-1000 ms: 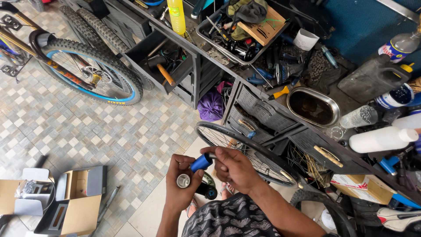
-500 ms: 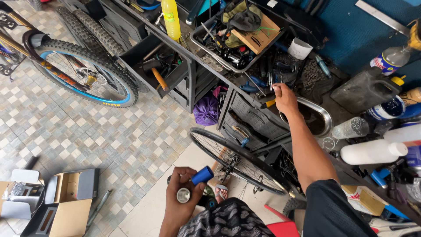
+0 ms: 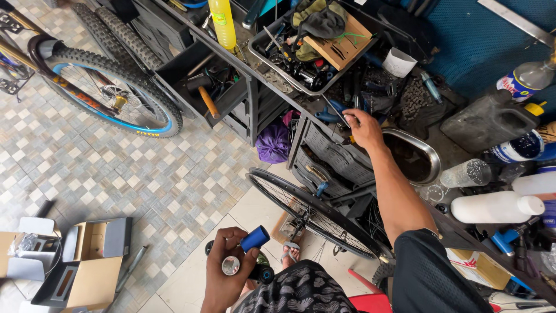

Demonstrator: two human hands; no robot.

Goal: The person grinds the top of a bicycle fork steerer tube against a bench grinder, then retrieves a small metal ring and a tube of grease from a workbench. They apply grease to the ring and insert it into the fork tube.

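Note:
My left hand [image 3: 225, 271] stays near my lap, closed around a small part with a blue cylinder end [image 3: 255, 237] and a round silver cap [image 3: 230, 266]. My right hand [image 3: 362, 127] is stretched out to the cluttered workbench, fingers curled at a blue-handled tool [image 3: 328, 115] lying among the clutter. Whether it grips the tool I cannot tell. A bare spoked bicycle wheel [image 3: 301, 208] leans against the bench below my right arm.
A bike with a knobby blue-rimmed tyre [image 3: 107, 90] stands at the upper left. An open cardboard box [image 3: 81, 269] lies on the tiled floor. The bench holds a metal tray of tools [image 3: 301, 61], an oval steel bowl [image 3: 414, 153], a yellow bottle [image 3: 223, 23] and white bottles [image 3: 495, 207].
My right hand left the blue part at my lap and reached up to the bench, then slid a little left onto the tools. The left hand keeps holding the part.

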